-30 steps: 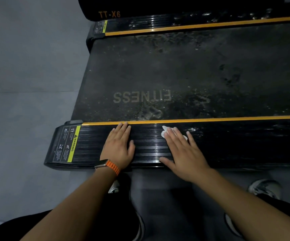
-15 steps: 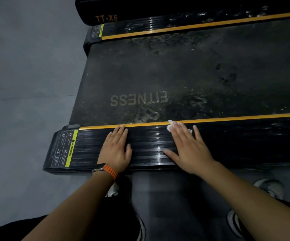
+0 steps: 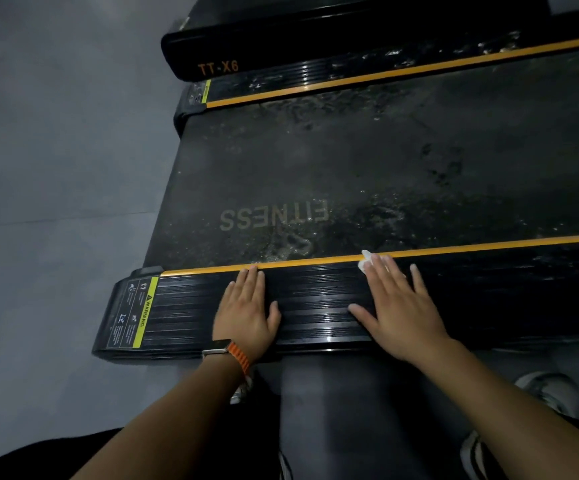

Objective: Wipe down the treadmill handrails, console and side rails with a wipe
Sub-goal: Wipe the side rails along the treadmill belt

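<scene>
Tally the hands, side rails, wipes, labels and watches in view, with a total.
Hands: 2, left hand and right hand
Side rails: 2, near side rail and far side rail
Wipes: 1, white wipe
Labels: 2, near warning label and far label
Watches: 1, orange-strapped watch
Total: 8

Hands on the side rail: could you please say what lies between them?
In the head view, only bare side rail lies between left hand and right hand, which presses the wipe.

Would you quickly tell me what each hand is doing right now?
Left hand: open, flat on the side rail, holding nothing.
Right hand: open, flat, pressing the wipe onto the side rail.
</scene>
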Motion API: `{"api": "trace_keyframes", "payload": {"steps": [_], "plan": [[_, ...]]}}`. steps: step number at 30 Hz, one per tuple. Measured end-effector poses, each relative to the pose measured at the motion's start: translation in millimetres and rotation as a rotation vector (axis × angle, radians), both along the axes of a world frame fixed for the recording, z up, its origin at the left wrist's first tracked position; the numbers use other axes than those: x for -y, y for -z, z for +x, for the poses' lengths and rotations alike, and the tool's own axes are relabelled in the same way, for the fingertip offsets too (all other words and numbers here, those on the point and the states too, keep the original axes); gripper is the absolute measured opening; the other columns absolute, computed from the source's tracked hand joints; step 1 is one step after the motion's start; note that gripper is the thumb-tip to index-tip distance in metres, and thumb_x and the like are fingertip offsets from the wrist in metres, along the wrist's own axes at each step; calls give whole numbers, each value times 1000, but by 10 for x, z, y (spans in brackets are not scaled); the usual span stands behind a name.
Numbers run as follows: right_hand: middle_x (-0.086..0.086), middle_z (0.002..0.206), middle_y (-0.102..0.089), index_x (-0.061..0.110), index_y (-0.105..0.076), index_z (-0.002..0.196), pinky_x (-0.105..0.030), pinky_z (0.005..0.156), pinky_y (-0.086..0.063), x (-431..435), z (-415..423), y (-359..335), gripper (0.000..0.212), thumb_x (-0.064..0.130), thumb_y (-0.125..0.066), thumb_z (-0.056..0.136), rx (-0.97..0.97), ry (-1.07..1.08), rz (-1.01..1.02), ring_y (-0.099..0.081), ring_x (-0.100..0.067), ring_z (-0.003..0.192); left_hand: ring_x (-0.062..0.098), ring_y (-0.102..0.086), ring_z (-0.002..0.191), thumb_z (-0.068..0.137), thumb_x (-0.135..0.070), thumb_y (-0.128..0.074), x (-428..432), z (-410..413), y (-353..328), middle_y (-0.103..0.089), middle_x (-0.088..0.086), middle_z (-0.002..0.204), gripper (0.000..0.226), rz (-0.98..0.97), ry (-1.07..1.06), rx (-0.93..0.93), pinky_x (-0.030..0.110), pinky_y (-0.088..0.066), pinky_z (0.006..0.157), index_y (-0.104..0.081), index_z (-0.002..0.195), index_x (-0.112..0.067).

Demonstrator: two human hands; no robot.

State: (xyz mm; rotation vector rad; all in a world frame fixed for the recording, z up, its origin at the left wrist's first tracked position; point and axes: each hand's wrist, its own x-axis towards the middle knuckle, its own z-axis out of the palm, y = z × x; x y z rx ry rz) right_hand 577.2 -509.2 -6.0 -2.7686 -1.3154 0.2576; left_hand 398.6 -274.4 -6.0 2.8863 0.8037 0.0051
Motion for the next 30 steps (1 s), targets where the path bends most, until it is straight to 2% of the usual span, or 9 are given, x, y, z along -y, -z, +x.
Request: {"api": "trace_keyframes", "payload": {"steps": [4, 6, 9, 12, 15, 19, 22, 26, 30], "plan": [[-5, 175, 7, 9, -8, 166, -52, 129, 5, -230, -220, 52, 103, 80, -11, 93, -43, -14, 49, 8, -27, 161, 25, -23, 156, 98, -46, -28, 294, 238, 46, -31, 10, 166, 71, -31, 101, 24, 45, -21, 127, -38, 157, -7], [-4, 175, 9, 10, -7, 167, -52, 128, 6, -343, -323, 92, 103, 80, -12, 92, -56, -127, 46, 12, -26, 161, 24, -23, 155, 98, -43, -29, 314, 269, 51, -31, 10, 165, 69, -43, 136, 38, 47, -24, 126, -39, 156, -7], [-2, 175, 8, 14, -7, 168, -54, 129, -1, -224, -258, 76, 98, 79, -12, 95, 6, -190, 4, 10, -21, 161, 22, -19, 157, 98, -44, -28, 286, 247, 58, -28, 8, 167, 70, -48, 153, 50, 45, -20, 127, -37, 158, -8], [-1, 175, 3, 18, -3, 167, -53, 128, -3, 120, -96, 90, 93, 78, -13, 98, 45, -106, 10, 5, -21, 161, 19, -13, 158, 98, -47, -25, 288, 254, 59, -22, 6, 169, 72, -53, 140, 54, 41, -12, 129, -32, 160, -10], [-6, 174, -7, 12, -11, 165, -53, 126, -7, 197, -155, 93, 95, 78, -19, 98, 71, 24, 31, -5, -26, 162, 19, -13, 158, 98, -47, -25, 279, 253, 63, -22, 6, 169, 73, -57, 141, 54, 40, -12, 129, -32, 160, -10], [-11, 173, -18, 6, -28, 163, -53, 125, -9, -210, -470, 179, 100, 78, -28, 95, 36, -85, 83, -10, -29, 161, 21, -18, 157, 98, -45, -28, 285, 243, 69, -28, 8, 167, 71, -57, 149, 77, 41, -14, 128, -37, 157, -8], [-8, 174, -15, 9, -26, 165, -53, 125, -11, -158, -489, 187, 96, 77, -26, 97, 75, -165, 40, -9, -26, 161, 21, -17, 157, 97, -46, -27, 292, 250, 55, -28, 9, 167, 72, -77, 143, 94, 40, -12, 128, -37, 157, -8], [-6, 175, -10, 12, -18, 166, -53, 125, -13, 245, -367, 147, 93, 76, -26, 99, 111, -80, 43, -10, -25, 161, 20, -16, 157, 97, -48, -24, 303, 247, 34, -27, 8, 167, 73, -80, 137, 96, 39, -11, 129, -36, 158, -9], [-15, 172, -19, 3, -27, 163, -54, 124, -15, 80, -592, 184, 97, 73, -30, 97, 111, -21, 68, -15, -33, 160, 21, -18, 157, 97, -47, -26, 295, 236, 71, -28, 9, 167, 73, -80, 138, 104, 41, -13, 129, -37, 158, -8]]}}
